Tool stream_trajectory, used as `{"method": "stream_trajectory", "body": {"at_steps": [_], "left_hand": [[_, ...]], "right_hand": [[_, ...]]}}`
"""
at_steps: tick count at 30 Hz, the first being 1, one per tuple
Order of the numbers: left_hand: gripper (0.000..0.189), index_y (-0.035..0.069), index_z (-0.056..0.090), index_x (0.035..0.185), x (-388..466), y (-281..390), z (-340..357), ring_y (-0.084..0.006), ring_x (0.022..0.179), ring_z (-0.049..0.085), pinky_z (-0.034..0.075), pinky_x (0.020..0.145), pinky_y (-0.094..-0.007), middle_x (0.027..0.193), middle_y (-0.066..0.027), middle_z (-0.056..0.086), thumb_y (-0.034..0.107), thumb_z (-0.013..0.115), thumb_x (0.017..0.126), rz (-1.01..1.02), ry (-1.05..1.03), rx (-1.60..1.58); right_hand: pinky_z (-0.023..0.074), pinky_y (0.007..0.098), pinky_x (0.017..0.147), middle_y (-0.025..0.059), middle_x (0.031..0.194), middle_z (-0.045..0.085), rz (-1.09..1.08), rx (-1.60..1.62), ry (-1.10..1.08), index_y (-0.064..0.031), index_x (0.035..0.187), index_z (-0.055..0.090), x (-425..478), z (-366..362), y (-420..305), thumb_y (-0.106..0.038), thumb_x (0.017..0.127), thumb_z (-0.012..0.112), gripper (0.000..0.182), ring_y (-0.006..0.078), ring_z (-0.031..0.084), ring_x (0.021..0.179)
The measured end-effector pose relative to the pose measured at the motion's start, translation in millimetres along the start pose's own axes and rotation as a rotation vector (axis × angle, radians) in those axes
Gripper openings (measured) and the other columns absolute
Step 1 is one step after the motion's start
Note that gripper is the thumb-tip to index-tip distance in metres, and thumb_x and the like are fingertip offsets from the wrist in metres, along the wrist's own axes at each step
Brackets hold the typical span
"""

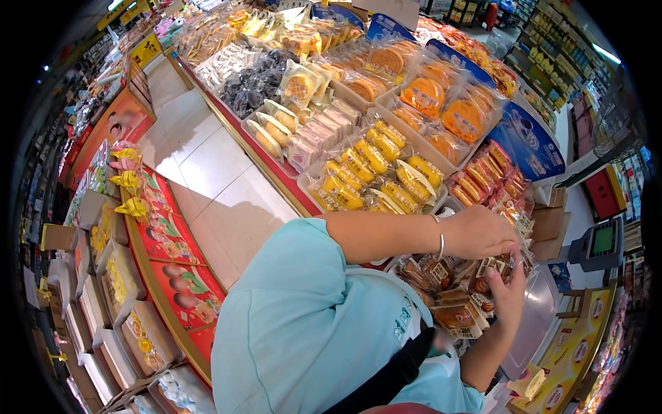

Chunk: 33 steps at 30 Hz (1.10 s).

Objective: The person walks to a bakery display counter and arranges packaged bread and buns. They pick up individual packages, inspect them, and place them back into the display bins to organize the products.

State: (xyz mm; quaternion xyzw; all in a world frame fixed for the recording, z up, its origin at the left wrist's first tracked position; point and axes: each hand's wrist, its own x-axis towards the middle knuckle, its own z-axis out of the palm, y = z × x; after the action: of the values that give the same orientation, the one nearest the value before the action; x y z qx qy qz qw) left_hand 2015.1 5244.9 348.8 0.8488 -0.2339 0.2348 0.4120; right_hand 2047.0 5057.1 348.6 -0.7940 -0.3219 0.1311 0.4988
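Note:
My left hand (478, 233), with a silver bangle on the wrist, reaches across the top of a bin, its fingers curled at the upper edge of a clear-wrapped packet of brown bread or cake (483, 274). From below, my right hand (507, 295) holds the same packet, thumb in front and fingers up along its far side. The fingertips of both hands meet there; the left fingers partly hide the grip. Under the hands lie more wrapped brown breads (457, 315), several bearing printed writing.
Yellow-wrapped cakes (362, 165) fill a tray beside my left forearm. Red-wrapped snacks (486, 173) and orange round pastries (424, 95) lie beyond. A weighing scale display (600, 243) and metal counter surface (530, 315) stand at the right. A tiled aisle (222, 176) runs at the left.

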Motion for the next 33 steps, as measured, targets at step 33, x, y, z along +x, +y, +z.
{"method": "stream_trajectory", "body": {"at_steps": [33], "left_hand": [[0.015, 0.006, 0.056, 0.082, -27.9, -187.7, 95.4, -0.0282, 0.074, 0.057, 0.045, 0.066, -0.0353, 0.08, -0.0131, 0.059, 0.018, 0.053, 0.075, -0.4, -0.851, 0.204]], "right_hand": [[0.0444, 0.0227, 0.066, 0.0028, 0.083, 0.06, -0.029, 0.268, 0.43, -0.0017, 0.104, 0.052, -7.9, -19.6, 22.5, -0.022, 0.077, 0.065, 0.035, 0.0069, 0.054, 0.074]]}}
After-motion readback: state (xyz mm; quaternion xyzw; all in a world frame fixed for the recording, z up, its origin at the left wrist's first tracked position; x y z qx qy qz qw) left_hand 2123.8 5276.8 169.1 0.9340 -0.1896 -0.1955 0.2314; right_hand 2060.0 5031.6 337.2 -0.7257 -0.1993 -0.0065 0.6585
